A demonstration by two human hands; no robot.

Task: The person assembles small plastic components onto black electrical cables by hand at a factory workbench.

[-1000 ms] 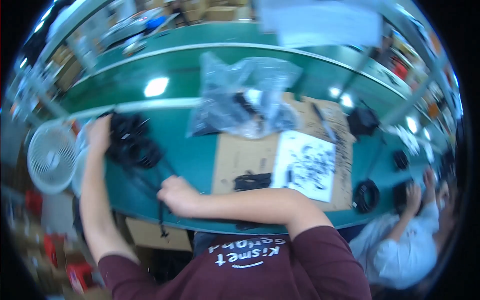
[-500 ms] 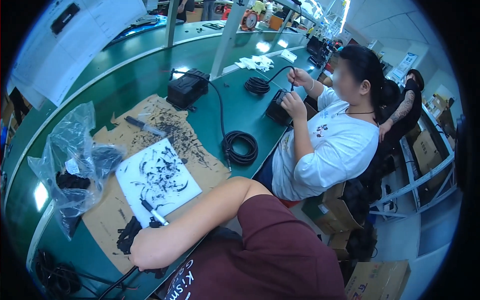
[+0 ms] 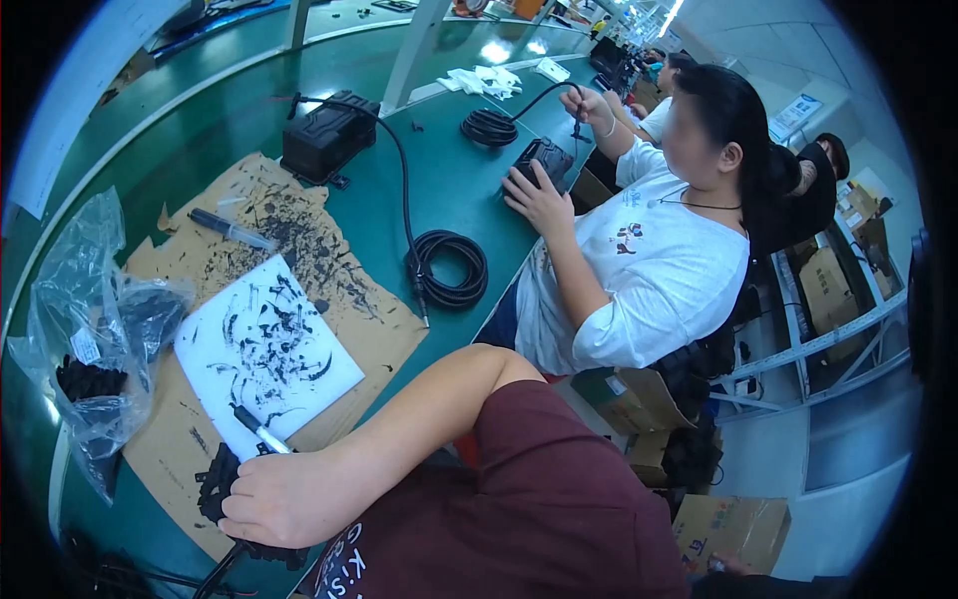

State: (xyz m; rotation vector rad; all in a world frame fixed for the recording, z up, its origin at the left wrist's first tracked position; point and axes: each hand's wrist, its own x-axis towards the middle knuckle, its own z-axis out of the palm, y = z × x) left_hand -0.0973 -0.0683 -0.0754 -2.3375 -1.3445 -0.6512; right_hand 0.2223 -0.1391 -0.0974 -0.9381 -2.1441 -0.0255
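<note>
A loose heap of thin black strips (image 3: pixel 214 484) is being partly covered by the curled right hand (image 3: pixel 274 499); its grip cannot be told. Unlike earlier, a co-worker's hands (image 3: pixel 544 203) are being held well apart. The near edge of the green counter (image 3: pixel 459 200) is being crossed by the forearm (image 3: pixel 419 411); beyond, open room is showing.

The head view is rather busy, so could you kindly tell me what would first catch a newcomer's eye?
Probably the co-worker in a white T-shirt at right, one hand on a black box. Next comes the white sheet covered in black marks, lying on torn cardboard left of centre. At lower left, the person's right hand lies against some black pieces.
</note>
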